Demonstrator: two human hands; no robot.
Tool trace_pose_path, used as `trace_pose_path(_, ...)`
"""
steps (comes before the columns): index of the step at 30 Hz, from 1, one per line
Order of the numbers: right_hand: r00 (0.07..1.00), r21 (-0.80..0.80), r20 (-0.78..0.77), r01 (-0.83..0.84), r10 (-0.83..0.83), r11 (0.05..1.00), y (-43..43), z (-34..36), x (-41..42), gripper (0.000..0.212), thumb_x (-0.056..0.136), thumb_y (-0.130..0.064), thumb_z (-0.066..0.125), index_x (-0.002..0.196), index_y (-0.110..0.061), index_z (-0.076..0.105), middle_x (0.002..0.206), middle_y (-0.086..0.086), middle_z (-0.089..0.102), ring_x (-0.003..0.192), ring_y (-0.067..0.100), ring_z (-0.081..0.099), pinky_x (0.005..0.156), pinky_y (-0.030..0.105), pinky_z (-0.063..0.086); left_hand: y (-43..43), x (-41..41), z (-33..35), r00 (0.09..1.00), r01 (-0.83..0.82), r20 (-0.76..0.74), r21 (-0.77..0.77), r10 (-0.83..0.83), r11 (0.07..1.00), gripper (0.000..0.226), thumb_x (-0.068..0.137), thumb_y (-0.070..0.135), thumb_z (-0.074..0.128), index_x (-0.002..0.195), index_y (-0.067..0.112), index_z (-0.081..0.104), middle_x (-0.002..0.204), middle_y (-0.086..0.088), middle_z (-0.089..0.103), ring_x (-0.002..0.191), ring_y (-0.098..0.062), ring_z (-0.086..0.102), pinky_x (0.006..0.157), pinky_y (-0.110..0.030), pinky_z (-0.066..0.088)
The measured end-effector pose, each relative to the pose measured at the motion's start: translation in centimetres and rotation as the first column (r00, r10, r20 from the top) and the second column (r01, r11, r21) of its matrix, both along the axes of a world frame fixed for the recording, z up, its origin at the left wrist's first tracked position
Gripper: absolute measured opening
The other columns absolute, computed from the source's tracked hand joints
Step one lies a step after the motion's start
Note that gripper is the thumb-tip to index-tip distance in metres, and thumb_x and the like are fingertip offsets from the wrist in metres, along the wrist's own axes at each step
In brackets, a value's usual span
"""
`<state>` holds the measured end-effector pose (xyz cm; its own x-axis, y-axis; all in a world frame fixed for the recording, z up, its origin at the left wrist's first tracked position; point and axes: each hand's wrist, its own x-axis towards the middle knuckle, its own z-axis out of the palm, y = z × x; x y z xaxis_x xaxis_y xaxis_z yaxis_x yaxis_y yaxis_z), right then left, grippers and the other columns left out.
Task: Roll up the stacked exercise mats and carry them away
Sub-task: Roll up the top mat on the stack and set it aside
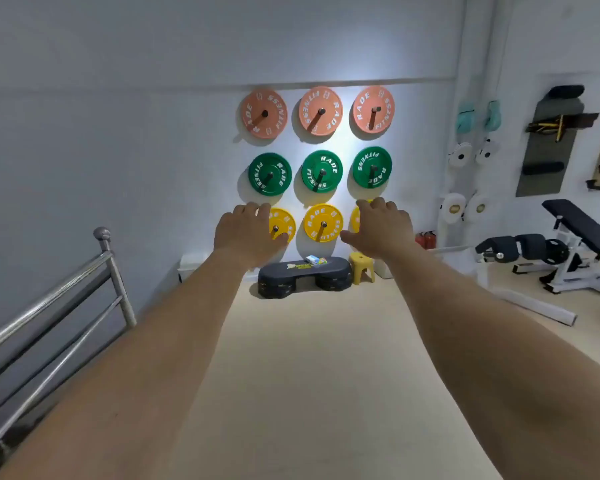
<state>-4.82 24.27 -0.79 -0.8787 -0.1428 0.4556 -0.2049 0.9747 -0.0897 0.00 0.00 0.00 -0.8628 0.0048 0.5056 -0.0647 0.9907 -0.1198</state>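
Both bare arms reach straight forward toward 12 o'clock, palms facing down. The left hand [248,233] is spread loosely with its fingers curled a little, holding nothing; in the view it overlaps the left yellow weight plate [282,225]. The right hand [381,226] is likewise spread and empty, overlapping the yellow plate at the right end of that row.

A pale beige exercise mat [312,375] lies flat on the floor below and between the arms, running from 6 o'clock toward the far wall. Whether it is one mat or a stack cannot be told.

On the wall at 12 o'clock hang nine plates in three rows: salmon-pink on top, green [322,171] in the middle, yellow below. Under them, at the far end of the mat, sits a dark aerobic step platform [303,277] with a small box on it, and just beside its right end a yellow plastic stool [361,266]. A steel railing [63,299] stands at 9 o'clock. At 3 o'clock stands a black-padded weight bench [575,237] on a white frame.
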Motion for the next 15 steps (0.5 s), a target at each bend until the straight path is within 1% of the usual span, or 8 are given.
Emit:
trace_pose_path(2, 0.997, 0.011, 0.067, 0.038, -0.039, 0.999, 0.6, -2.5, 0.1, 0.076, 0.094, -0.064, 0.056, 0.151, -0.016, 0.041, 0.148, 0.014, 0.048, 0.135, 0.036, 0.046, 0.105, 0.049, 0.041, 1.0, -0.5, -2.4, 0.997, 0.011, 0.079, 0.001, -0.011, 1.000, 0.070, 0.100, 0.062, 0.045, 0.150, 0.014, 0.039, 0.149, -0.012, 0.049, 0.133, -0.032, 0.048, 0.103, -0.044, 0.043)
trace_pose_path(5, 0.981, -0.010, 0.177, 0.082, -0.079, 0.997, 2.4, -8.0, 0.7, 0.076, 0.093, -0.064, 0.057, 0.151, -0.017, 0.041, 0.147, 0.014, 0.048, 0.136, 0.035, 0.045, 0.106, 0.049, 0.041, 2.6, -1.3, -7.7, 0.982, 0.065, 0.176, 0.031, -0.069, 0.997, 0.066, 0.099, 0.060, 0.049, 0.144, 0.013, 0.042, 0.142, -0.012, 0.052, 0.128, -0.033, 0.050, 0.098, -0.044, 0.043)
trace_pose_path(7, 0.961, -0.015, 0.252, 0.124, -0.117, 0.992, 3.9, -11.6, 1.2, 0.076, 0.093, -0.064, 0.057, 0.151, -0.018, 0.041, 0.148, 0.013, 0.048, 0.138, 0.034, 0.043, 0.107, 0.049, 0.040, 4.1, -2.1, -11.4, 0.963, 0.102, 0.246, 0.055, -0.113, 0.993, 0.066, 0.097, 0.061, 0.050, 0.143, 0.013, 0.044, 0.140, -0.011, 0.054, 0.127, -0.032, 0.050, 0.098, -0.044, 0.042)
trace_pose_path(9, 0.927, -0.010, 0.333, 0.187, -0.173, 0.982, 5.5, -14.9, 2.5, 0.075, 0.094, -0.063, 0.056, 0.151, -0.018, 0.040, 0.147, 0.012, 0.048, 0.137, 0.033, 0.043, 0.108, 0.049, 0.038, 5.9, -2.4, -14.7, 0.936, 0.145, 0.317, 0.048, -0.153, 0.988, 0.069, 0.097, 0.062, 0.049, 0.146, 0.014, 0.042, 0.143, -0.010, 0.052, 0.131, -0.031, 0.048, 0.100, -0.044, 0.043)
trace_pose_path(12, 0.870, -0.011, 0.421, 0.286, -0.255, 0.958, 8.8, -20.5, 4.7, 0.074, 0.095, -0.062, 0.054, 0.153, -0.019, 0.039, 0.147, 0.011, 0.047, 0.136, 0.032, 0.043, 0.110, 0.048, 0.037, 8.9, -3.0, -20.2, 0.881, 0.231, 0.426, -0.009, -0.206, 0.973, 0.071, 0.099, 0.063, 0.043, 0.152, 0.016, 0.036, 0.149, -0.010, 0.047, 0.136, -0.030, 0.045, 0.101, -0.043, 0.042)
trace_pose_path(15, 0.790, 0.000, 0.500, 0.409, -0.354, 0.913, 12.9, -25.7, 8.3, 0.073, 0.095, -0.062, 0.053, 0.153, -0.019, 0.039, 0.148, 0.010, 0.047, 0.136, 0.031, 0.044, 0.109, 0.046, 0.036, 13.3, -2.8, -25.4, 0.806, 0.345, 0.524, -0.040, -0.274, 0.938, 0.072, 0.101, 0.063, 0.039, 0.155, 0.015, 0.032, 0.152, -0.010, 0.045, 0.136, -0.030, 0.045, 0.103, -0.043, 0.041)
